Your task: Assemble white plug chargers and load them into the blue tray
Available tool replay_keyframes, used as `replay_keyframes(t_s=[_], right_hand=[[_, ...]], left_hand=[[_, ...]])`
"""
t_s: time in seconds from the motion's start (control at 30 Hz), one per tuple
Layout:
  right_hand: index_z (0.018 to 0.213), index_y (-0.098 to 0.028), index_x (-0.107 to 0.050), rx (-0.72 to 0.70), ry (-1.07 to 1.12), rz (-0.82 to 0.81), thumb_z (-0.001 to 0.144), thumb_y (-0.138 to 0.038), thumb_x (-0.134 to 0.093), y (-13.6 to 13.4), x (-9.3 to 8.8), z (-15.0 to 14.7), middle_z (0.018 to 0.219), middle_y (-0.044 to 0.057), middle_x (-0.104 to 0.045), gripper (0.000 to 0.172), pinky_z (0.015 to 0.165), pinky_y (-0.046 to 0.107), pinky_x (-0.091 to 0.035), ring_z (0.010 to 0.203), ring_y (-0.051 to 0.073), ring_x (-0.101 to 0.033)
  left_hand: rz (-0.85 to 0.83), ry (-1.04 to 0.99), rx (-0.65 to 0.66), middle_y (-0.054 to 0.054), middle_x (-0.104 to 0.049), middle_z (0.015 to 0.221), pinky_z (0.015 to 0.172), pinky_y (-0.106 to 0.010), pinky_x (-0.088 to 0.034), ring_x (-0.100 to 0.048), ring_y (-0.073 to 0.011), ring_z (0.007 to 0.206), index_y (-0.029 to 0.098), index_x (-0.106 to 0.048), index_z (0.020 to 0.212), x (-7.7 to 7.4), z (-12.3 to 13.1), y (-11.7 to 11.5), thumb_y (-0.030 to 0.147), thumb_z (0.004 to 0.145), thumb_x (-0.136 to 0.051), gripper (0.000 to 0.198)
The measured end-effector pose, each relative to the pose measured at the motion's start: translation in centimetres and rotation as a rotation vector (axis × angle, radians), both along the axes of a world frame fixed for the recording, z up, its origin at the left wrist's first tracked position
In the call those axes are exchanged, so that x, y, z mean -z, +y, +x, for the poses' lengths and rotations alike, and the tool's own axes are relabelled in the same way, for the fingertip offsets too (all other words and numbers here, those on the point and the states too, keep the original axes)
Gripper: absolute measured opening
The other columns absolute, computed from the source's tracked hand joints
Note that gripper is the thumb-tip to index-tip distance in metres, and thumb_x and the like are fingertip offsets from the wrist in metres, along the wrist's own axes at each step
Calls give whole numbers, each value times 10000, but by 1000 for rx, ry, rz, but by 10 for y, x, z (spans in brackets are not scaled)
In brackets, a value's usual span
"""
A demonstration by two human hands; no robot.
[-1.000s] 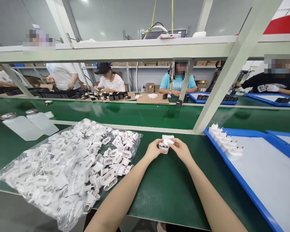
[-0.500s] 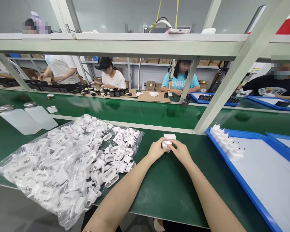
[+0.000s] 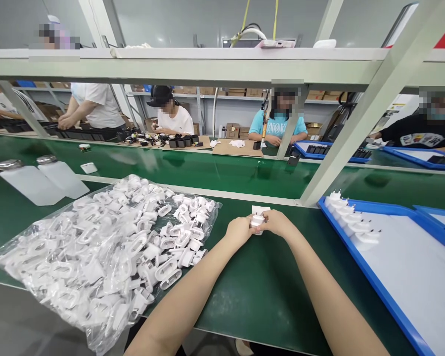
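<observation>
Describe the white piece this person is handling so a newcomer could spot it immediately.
On the green worktop, find the gap between the clear bag of white parts and the blue tray. There, the left hand and right hand hold a small white piece. Unlike the bagged parts and the tray's row of plugs, it alone is held.

Turquoise T-shirt (image 3: 273,126): letters "NOV" readable, rest unclear. Black shirt (image 3: 402,131): print (image 3: 422,140) not legible.
</observation>
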State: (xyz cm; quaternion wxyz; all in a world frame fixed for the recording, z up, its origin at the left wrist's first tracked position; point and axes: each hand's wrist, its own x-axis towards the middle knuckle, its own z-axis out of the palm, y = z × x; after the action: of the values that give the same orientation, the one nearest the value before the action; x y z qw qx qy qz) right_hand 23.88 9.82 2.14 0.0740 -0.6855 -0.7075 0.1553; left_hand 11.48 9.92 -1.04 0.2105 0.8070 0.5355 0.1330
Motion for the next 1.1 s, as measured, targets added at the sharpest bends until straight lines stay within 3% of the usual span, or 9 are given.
replay_keyframes(t_s=[0.13,0.23,0.33,0.43,0.57,0.73,0.87,1.0,1.1], right_hand=[[508,-215,-551,-1,-72,-65,422,-244,-666,10,-10,-7,587,4,-557,146,537,297,-355,657,217,-532],[522,-217,-557,17,-128,-87,396,-212,-675,14,-14,-12,583,9,-555,173,570,345,-354,666,233,-535],[549,-212,-566,20,-170,-88,387,-195,-678,15,-15,-15,606,20,-566,197,584,361,-356,666,235,-540],[571,-202,-573,10,-202,-69,378,-180,-680,14,-15,-17,639,39,-577,222,582,347,-363,691,241,-542],[577,-202,-578,-18,-203,-62,386,-171,-674,13,-13,-17,608,34,-572,216,544,305,-367,663,227,-546],[551,-208,-566,-49,-169,-66,420,-169,-657,12,-13,-13,588,19,-566,164,486,258,-346,623,204,-541],[498,-203,-537,-118,-142,-62,457,-154,-626,-5,-17,-13,538,-6,-549,110,457,230,-328,578,176,-533],[478,-203,-519,-176,-153,-48,497,-142,-571,-33,-18,-18,514,5,-548,82,435,237,-317,541,181,-531],[484,-213,-514,-91,-172,-91,508,-176,-552,-54,-16,-15,524,25,-560,58,416,250,-320,525,196,-536]], left_hand=[[-40,-59,121,-50,-586,847,646,-236,-375,-529,-192,777,206,-458,1071,-4,-7,6,316,701,-463,387],[-107,-38,303,-17,-585,731,569,-198,-363,-520,-146,665,166,-574,853,-13,-13,20,274,693,-463,222],[-213,35,419,27,-540,564,492,-164,-332,-470,-91,534,147,-590,657,-26,-12,37,233,643,-514,115],[-291,98,399,46,-494,455,467,-156,-329,-444,-73,466,144,-574,574,-37,-5,48,183,565,-574,39],[-358,167,323,24,-516,439,505,-191,-379,-492,-105,484,133,-566,601,-43,4,49,134,523,-592,82],[-254,249,304,-12,-538,473,584,-239,-405,-536,-154,560,129,-558,554,-47,7,38,161,542,-597,51],[-175,264,292,-70,-581,592,635,-266,-397,-545,-218,679,122,-550,505,-53,5,17,209,531,-628,120],[-158,312,335,-119,-595,760,617,-291,-407,-544,-250,725,115,-594,696,-53,1,-16,318,588,-588,230],[-177,304,354,-114,-576,890,628,-303,-409,-531,-255,786,147,-568,881,-48,-10,-36,340,629,-546,318]])
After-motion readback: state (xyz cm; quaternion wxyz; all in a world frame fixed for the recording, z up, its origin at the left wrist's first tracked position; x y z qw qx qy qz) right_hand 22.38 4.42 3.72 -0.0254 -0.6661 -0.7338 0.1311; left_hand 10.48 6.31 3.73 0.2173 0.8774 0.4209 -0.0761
